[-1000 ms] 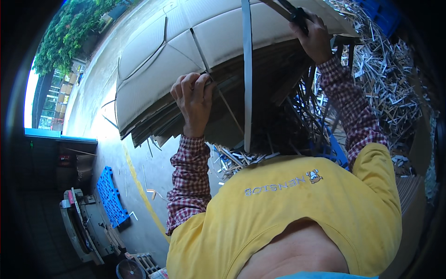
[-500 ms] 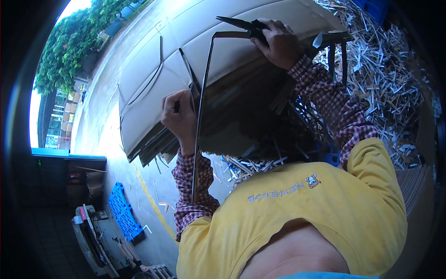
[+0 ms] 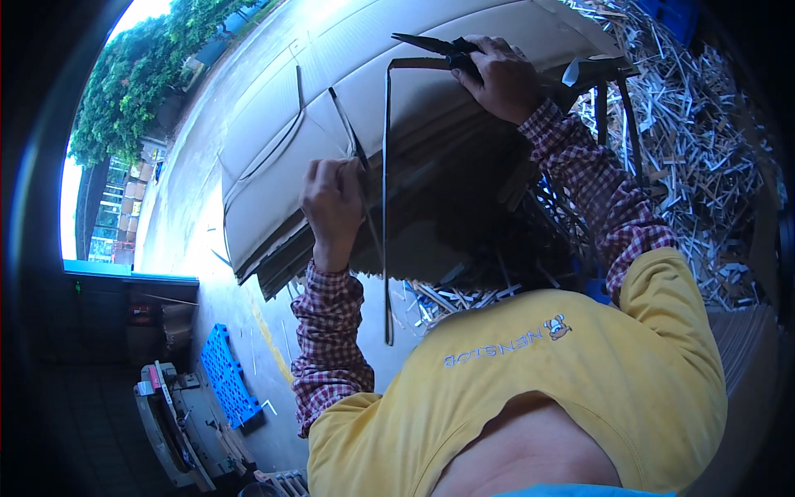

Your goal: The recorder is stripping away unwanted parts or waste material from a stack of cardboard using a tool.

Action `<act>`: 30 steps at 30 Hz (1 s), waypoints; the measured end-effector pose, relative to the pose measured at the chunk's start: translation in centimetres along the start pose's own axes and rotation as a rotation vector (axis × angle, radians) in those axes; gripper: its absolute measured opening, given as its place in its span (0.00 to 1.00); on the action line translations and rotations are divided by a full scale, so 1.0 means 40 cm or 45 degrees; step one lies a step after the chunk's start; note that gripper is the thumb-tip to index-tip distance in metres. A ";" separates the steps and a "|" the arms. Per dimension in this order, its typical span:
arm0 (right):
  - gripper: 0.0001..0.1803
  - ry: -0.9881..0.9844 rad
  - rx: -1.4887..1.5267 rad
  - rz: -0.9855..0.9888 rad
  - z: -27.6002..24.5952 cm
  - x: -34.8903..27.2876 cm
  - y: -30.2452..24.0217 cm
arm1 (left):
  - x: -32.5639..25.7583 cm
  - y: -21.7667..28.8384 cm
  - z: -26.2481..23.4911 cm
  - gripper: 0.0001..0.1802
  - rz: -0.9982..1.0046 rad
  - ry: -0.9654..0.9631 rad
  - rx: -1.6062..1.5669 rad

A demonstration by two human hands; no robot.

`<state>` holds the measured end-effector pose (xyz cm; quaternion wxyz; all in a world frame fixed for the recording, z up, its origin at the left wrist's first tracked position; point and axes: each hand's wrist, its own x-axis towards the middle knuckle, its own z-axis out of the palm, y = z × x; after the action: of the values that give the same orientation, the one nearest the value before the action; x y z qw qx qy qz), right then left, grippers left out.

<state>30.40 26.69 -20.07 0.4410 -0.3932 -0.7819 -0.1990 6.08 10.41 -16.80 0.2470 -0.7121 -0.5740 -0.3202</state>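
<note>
A large stack of flat cardboard sheets (image 3: 273, 178) lies tilted in front of me. My right hand (image 3: 503, 80) is closed around dark-handled pliers (image 3: 424, 43) at the upper right, their jaws pointing left over the top sheet. From beside this hand a thin packing strap (image 3: 386, 199) runs left, bends sharply and hangs down in front of the stack. My left hand (image 3: 333, 203) is closed at the stack's near edge, its fingertips pinched on another dark strap (image 3: 346, 120) lying across the top sheet. Part of that strap is hidden by the fingers.
A big heap of cut cardboard strips (image 3: 662, 157) spreads at the right. A blue plastic pallet (image 3: 228, 374) leans at the lower left, near a grey machine-like object (image 3: 178, 422). More straps (image 3: 273, 153) lie on the stack's left part. Trees (image 3: 124, 108) stand outside.
My left hand has shifted right and turned its fingers toward the strap at the stack's edge. The hanging strap has swung right, away from my left forearm. My right hand keeps its grip on the pliers.
</note>
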 end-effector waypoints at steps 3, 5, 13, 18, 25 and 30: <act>0.18 -0.026 0.003 0.001 -0.001 0.005 0.003 | 0.021 -0.018 0.003 0.05 -0.404 0.052 -0.395; 0.18 -0.034 0.005 0.010 -0.006 0.009 0.000 | 0.024 -0.028 0.003 0.09 -0.787 0.320 -0.964; 0.17 -0.104 0.040 0.047 -0.041 0.011 -0.010 | -0.038 0.017 -0.003 0.12 -0.794 0.445 -0.806; 0.17 -0.101 -0.067 0.062 -0.019 0.016 -0.003 | 0.012 -0.061 -0.108 0.08 -0.432 1.187 -1.186; 0.16 -0.077 -0.036 0.099 -0.004 0.018 0.008 | -0.191 -0.104 -0.260 0.15 -0.734 0.553 -1.711; 0.16 0.001 0.163 0.154 -0.021 0.078 -0.001 | -0.578 -0.257 -0.326 0.13 -1.399 0.319 -0.767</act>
<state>29.87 27.49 -16.99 0.4769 -0.4104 -0.7677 -0.1218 -9.35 -11.98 -25.28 -0.0987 -0.3094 -0.7070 -0.6283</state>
